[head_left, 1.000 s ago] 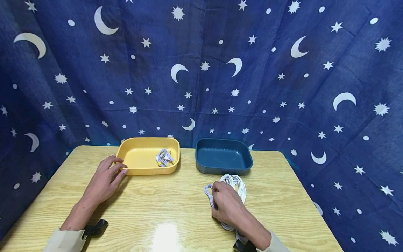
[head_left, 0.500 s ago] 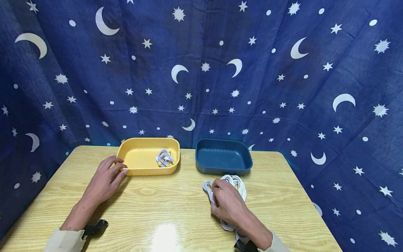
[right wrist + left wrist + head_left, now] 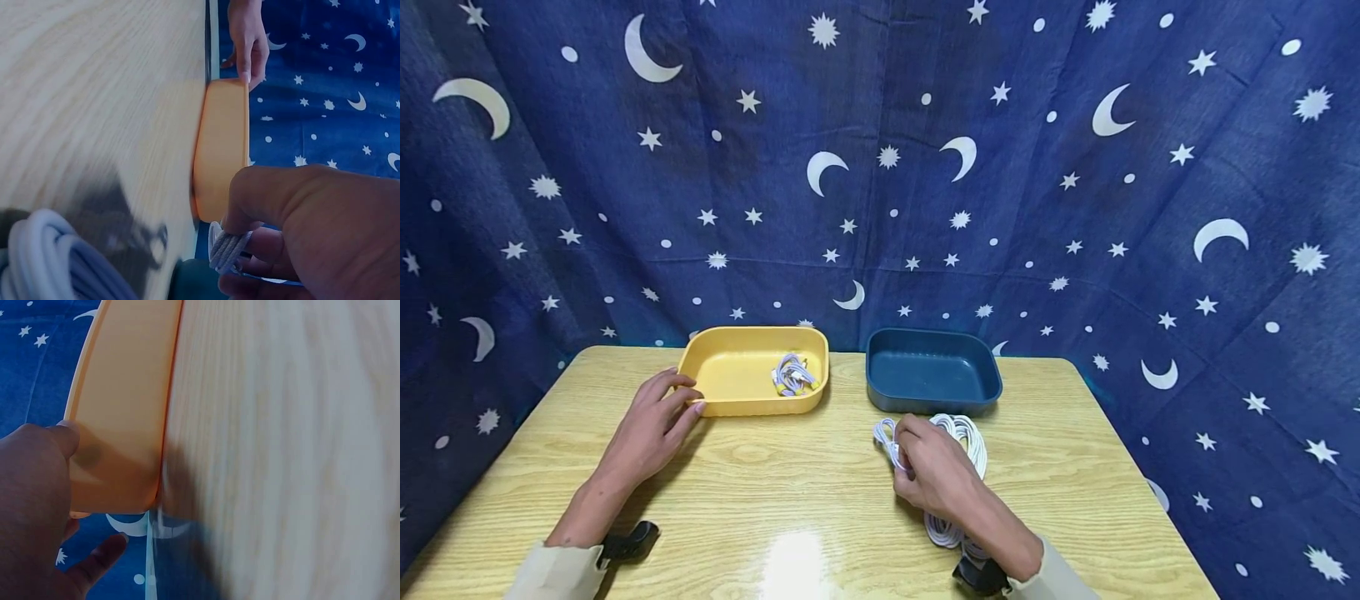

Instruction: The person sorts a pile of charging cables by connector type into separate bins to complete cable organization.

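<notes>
Head view: starry blue curtain above, wood-grain counter below; at lower right, the right hand and pinched cable have edged left. Left wrist: at left, the left hand, fingers half bent, holds the tray. Right wrist: curled fingers grip the cable, lower centre.

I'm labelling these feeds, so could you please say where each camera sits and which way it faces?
Head: worn on the head, looking forward and down at the table; left hand and right hand show.
Left wrist: on that wrist, looking at the yellow tray; left hand shows.
Right wrist: on that wrist, looking past the cable bundle; both hands show.
Wrist views share the yellow tray and left hand.
</notes>
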The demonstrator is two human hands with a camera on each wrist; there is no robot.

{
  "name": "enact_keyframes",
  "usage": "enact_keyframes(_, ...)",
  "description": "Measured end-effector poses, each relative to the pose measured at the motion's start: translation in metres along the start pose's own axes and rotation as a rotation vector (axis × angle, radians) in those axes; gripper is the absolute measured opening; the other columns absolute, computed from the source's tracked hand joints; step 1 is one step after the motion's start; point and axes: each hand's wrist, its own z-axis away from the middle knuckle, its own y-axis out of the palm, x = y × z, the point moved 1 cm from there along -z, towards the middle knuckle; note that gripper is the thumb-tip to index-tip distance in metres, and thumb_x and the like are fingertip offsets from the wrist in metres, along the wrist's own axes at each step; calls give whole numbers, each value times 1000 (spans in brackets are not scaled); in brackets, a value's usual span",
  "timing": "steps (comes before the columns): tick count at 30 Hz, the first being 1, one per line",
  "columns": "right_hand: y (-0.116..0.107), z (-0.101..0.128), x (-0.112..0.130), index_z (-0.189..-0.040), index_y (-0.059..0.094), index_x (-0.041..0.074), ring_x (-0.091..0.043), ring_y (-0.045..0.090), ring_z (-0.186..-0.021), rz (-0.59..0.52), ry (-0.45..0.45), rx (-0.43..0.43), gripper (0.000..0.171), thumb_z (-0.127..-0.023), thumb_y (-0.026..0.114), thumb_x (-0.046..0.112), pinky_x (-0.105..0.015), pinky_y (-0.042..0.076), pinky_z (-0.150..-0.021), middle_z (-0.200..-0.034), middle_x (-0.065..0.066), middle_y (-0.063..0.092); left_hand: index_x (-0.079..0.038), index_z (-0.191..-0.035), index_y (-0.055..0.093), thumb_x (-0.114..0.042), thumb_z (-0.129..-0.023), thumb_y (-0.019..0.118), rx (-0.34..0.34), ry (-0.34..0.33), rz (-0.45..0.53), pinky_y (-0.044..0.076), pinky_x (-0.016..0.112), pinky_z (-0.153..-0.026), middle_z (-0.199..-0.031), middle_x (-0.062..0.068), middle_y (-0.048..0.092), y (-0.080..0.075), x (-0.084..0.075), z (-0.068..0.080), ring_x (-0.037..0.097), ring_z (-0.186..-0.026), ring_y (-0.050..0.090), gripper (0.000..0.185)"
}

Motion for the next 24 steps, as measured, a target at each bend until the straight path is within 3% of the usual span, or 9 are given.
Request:
enact_keyframes(12,-4,-11,0,-70,52,18,-11,58,-89,-53,18,13,29,-72,78,8,-30,54,-74,-103,5,64,-7,-98,74,-10,-97,77,-4,12,1,33,65,-115,-122,17,63,2,0,-2,48,-135,47,4)
enact_keyframes(24,-3,-28,-2,-71,52,17,-11,61,-92,-60,-35,9,26,-74,76,7,-30,55,-75,-105,4,65,-7,-98,74,-11,-99,75,4,-11,-9,34,64,-115,-123,17,62,0,2,0,47,-136,46,4)
